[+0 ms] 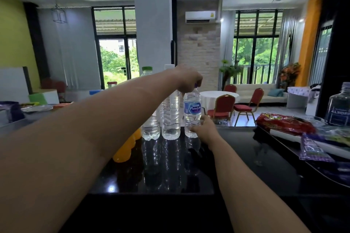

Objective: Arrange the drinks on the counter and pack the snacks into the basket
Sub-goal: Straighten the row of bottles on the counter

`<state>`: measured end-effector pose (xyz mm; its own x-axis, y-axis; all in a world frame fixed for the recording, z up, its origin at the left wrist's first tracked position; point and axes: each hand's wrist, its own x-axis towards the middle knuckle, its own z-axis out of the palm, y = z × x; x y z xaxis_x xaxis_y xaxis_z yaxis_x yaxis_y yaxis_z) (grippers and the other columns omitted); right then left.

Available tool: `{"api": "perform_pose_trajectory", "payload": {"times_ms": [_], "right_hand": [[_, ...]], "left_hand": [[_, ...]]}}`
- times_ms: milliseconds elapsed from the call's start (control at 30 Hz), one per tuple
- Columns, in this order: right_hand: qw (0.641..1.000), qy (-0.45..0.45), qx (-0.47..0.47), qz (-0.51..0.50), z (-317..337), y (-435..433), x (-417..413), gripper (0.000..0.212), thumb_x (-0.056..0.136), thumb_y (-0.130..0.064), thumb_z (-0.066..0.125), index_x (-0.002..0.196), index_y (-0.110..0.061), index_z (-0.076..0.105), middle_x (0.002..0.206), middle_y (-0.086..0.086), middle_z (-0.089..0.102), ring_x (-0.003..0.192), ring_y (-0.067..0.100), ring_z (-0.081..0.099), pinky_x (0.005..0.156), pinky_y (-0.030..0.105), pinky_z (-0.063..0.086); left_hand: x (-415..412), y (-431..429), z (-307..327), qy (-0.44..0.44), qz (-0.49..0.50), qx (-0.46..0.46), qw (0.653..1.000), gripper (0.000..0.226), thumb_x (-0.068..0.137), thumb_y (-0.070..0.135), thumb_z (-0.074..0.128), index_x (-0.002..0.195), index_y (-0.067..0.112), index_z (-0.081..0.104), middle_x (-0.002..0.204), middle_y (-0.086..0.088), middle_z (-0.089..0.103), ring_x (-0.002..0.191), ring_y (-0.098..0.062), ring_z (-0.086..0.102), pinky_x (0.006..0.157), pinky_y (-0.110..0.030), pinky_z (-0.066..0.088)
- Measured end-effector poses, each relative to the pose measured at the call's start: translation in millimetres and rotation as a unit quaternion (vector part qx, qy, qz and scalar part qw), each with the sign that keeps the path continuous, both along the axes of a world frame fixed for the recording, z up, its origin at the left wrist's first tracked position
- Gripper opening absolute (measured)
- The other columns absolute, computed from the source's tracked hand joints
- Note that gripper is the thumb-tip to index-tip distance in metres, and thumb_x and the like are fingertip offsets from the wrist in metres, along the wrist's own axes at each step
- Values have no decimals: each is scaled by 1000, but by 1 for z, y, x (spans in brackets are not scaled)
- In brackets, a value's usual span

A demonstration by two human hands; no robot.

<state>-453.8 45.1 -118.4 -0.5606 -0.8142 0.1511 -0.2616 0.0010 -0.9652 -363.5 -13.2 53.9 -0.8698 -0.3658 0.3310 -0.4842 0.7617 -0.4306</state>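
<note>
Three clear water bottles stand in a row at the far edge of the black counter [236,157]. The rightmost is a small labelled water bottle [192,111]. My left hand [187,79] reaches across from the left and grips its cap from above. My right hand [205,129] holds the lower part of the same bottle from the right. Beside it stand a tall clear bottle [170,115] and a green-capped bottle [150,126]. An orange drink bottle [125,149] lies partly hidden under my left forearm. Snack packets, one red [284,124] and one purple [312,149], lie at the right.
A white tray [284,134] at the right carries the snack packets. Another clear bottle [339,106] stands at the far right edge. Beyond the counter are red chairs [224,108], a round white table and a sofa. A grey pillar rises behind the bottles.
</note>
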Motion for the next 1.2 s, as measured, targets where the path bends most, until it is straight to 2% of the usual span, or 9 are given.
{"api": "perform_pose_trajectory", "payload": {"times_ms": [67, 133, 200, 400, 633, 800, 967, 1067, 1200], "right_hand": [[1000, 7, 2, -23, -2, 0, -1, 63, 80, -9, 75, 134, -14, 42, 123, 9, 60, 110, 26, 59, 101, 47, 46], [999, 26, 2, -47, -3, -1, -1, 63, 77, -14, 79, 128, -15, 43, 121, 8, 62, 108, 27, 60, 101, 50, 45], [997, 49, 6, -62, -4, -2, -1, 65, 75, -19, 81, 127, -16, 43, 123, 7, 61, 111, 28, 59, 102, 51, 43], [989, 111, 23, -95, -5, 6, 0, 66, 73, -34, 82, 125, -19, 44, 121, 3, 60, 104, 22, 59, 95, 46, 47], [988, 117, 32, -94, 0, 13, 6, 69, 75, -33, 81, 129, -17, 43, 125, 5, 59, 108, 24, 57, 94, 44, 47], [945, 219, -64, -233, 16, 27, 28, 59, 78, -40, 74, 125, -17, 47, 123, 4, 55, 114, 24, 49, 96, 48, 45], [894, 334, -142, -264, 49, 34, 55, 41, 87, -25, 59, 127, -17, 52, 129, 3, 54, 117, 23, 44, 98, 42, 40], [890, 375, -137, -222, 81, 28, 64, 41, 90, -24, 53, 130, -19, 50, 134, 2, 52, 123, 23, 40, 98, 42, 36], [884, 428, -66, -175, 123, 10, 69, 48, 90, -20, 50, 138, -19, 46, 141, 6, 49, 130, 30, 36, 103, 45, 32]], "left_hand": [[0, 2, 1, 7, 10, -17, 1000, 30, 94, 32, 51, 122, 25, 56, 115, 4, 63, 99, -17, 55, 83, -33, 44], [0, 3, 0, -1, 30, -63, 998, 34, 95, 42, 46, 117, 21, 60, 105, 1, 64, 96, -20, 57, 88, -38, 46], [1, 4, -3, -7, 35, -93, 995, 33, 96, 41, 46, 112, 18, 63, 96, 1, 62, 91, -21, 58, 86, -39, 49], [3, 5, -2, -3, 17, -92, 996, 28, 95, 36, 50, 115, 18, 60, 106, -2, 64, 95, -21, 57, 79, -34, 46], [12, 7, -2, 8, 0, -111, 994, 36, 96, 40, 47, 123, 18, 56, 113, -4, 63, 101, -22, 56, 82, -35, 46], [41, 6, 17, 103, -37, -146, 983, 41, 96, 42, 45, 129, 18, 50, 126, -5, 59, 117, -24, 53, 92, -39, 44], [85, -8, 30, 177, 2, -76, 981, 39, 97, 37, 43, 129, 16, 50, 127, -8, 56, 116, -25, 52, 90, -38, 44], [105, -21, 27, 195, 47, -6, 980, 42, 98, 38, 42, 131, 12, 48, 128, -10, 55, 114, -27, 55, 82, -35, 44], [121, -34, 19, 188, 64, 73, 977, 45, 98, 35, 43, 135, 10, 47, 132, -10, 56, 116, -26, 55, 90, -36, 45]]}}
